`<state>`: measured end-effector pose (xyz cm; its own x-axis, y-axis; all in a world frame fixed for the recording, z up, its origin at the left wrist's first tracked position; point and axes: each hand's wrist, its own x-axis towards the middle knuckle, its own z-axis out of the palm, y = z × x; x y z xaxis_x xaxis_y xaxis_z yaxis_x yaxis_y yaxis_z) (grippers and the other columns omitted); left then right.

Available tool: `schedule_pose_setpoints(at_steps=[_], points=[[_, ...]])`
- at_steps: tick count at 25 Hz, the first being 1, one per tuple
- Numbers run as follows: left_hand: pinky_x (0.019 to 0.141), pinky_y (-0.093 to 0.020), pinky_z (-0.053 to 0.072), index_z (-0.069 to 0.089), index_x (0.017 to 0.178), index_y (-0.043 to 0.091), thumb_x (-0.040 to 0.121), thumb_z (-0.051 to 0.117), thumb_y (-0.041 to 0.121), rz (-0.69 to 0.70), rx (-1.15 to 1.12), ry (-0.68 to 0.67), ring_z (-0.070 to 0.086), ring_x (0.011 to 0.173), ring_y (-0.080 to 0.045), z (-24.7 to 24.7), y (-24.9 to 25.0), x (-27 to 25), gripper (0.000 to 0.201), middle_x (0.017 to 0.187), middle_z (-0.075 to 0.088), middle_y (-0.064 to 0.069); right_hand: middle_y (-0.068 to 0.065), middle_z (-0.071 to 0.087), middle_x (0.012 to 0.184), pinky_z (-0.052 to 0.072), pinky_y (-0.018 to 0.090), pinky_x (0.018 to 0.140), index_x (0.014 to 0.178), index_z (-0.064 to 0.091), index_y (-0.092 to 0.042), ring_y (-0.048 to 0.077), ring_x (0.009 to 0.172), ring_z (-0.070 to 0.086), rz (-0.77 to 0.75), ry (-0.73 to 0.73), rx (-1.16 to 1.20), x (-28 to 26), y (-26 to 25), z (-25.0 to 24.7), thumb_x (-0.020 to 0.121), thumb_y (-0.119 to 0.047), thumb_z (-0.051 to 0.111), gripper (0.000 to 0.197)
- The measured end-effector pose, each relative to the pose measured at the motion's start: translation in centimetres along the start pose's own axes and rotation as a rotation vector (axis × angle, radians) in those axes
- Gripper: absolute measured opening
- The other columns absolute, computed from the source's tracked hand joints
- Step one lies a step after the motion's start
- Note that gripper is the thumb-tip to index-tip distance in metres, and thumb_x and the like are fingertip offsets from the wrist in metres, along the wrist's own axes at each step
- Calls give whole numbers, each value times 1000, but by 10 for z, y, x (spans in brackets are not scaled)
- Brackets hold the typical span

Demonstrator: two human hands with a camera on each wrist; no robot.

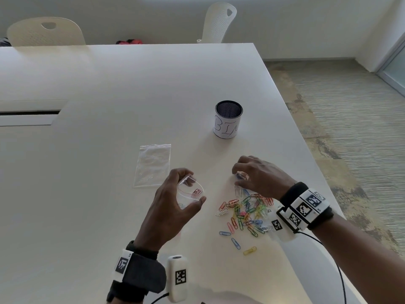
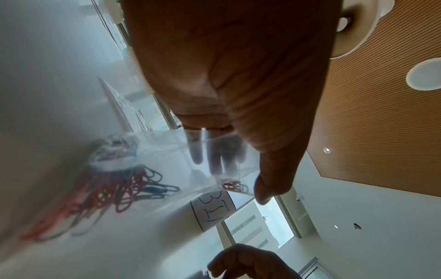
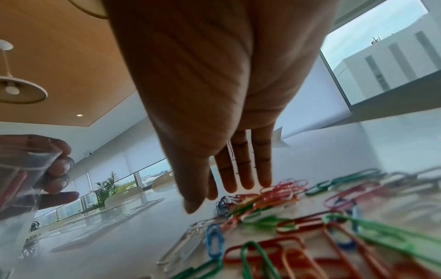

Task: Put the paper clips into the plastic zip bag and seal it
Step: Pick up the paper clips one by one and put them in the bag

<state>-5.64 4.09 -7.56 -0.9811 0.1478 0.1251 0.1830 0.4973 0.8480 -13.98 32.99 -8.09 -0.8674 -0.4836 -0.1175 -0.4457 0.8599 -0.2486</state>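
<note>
My left hand [image 1: 192,187] holds a small clear zip bag [image 1: 186,199] up off the white table, thumb on one side and fingers on the other, mouth spread open. A few red clips [image 1: 196,192] lie inside it; the left wrist view shows them through the plastic [image 2: 232,186]. To the right is a loose pile of coloured paper clips [image 1: 247,213]. My right hand [image 1: 238,175] is at the pile's far end, thumb and curled fingers closed on a small bunch of clips [image 1: 242,176]. In the right wrist view its fingertips [image 3: 245,184] reach down onto that bunch [image 3: 281,188].
A second clear zip bag [image 1: 153,165] lies flat on the table just beyond my left hand. A black mesh cup wrapped in paper marked BIN [image 1: 228,119] stands further back. The table's right edge [image 1: 306,150] runs close to the pile. Two white chairs stand at the far side.
</note>
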Motion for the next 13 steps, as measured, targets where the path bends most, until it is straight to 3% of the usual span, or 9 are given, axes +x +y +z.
schedule_pose_setpoints(at_steps=[2, 4, 7, 10, 13], points=[[91, -29, 59, 51, 133, 33, 84, 85, 35, -19, -2, 19, 63, 117, 3, 1, 0, -2, 60, 112, 66, 20, -6, 58, 135, 55, 32, 92, 139, 59, -29, 17, 120, 57, 30, -69, -97, -8, 0, -4, 90, -59, 69, 58], [87, -20, 56, 51, 136, 32, 84, 86, 34, -43, -6, 33, 62, 115, 6, 2, 0, -4, 63, 113, 67, 21, -5, 56, 140, 54, 34, 97, 143, 58, -30, 17, 122, 55, 66, -99, -80, -14, -5, -2, 89, -56, 72, 61], [78, -8, 51, 56, 131, 32, 86, 86, 32, -46, -7, 44, 64, 110, 3, 2, 1, -7, 55, 109, 67, 23, -1, 65, 130, 55, 31, 94, 127, 71, -24, 17, 111, 61, 49, -11, -10, -16, -9, 11, 93, -35, 75, 36], [74, -8, 52, 58, 126, 32, 86, 87, 30, -40, -10, 47, 66, 106, 0, 0, 4, -10, 49, 107, 67, 22, 1, 70, 113, 60, 30, 85, 107, 76, -16, 16, 96, 67, 25, 45, 9, -15, -14, 22, 98, -19, 69, 11], [72, -6, 51, 58, 125, 30, 86, 87, 27, -43, -23, 54, 66, 104, -1, -1, 6, -13, 49, 108, 67, 22, 2, 69, 97, 62, 26, 74, 95, 74, -11, 14, 79, 68, 0, 79, -33, -14, -17, 23, 103, -11, 61, 15]])
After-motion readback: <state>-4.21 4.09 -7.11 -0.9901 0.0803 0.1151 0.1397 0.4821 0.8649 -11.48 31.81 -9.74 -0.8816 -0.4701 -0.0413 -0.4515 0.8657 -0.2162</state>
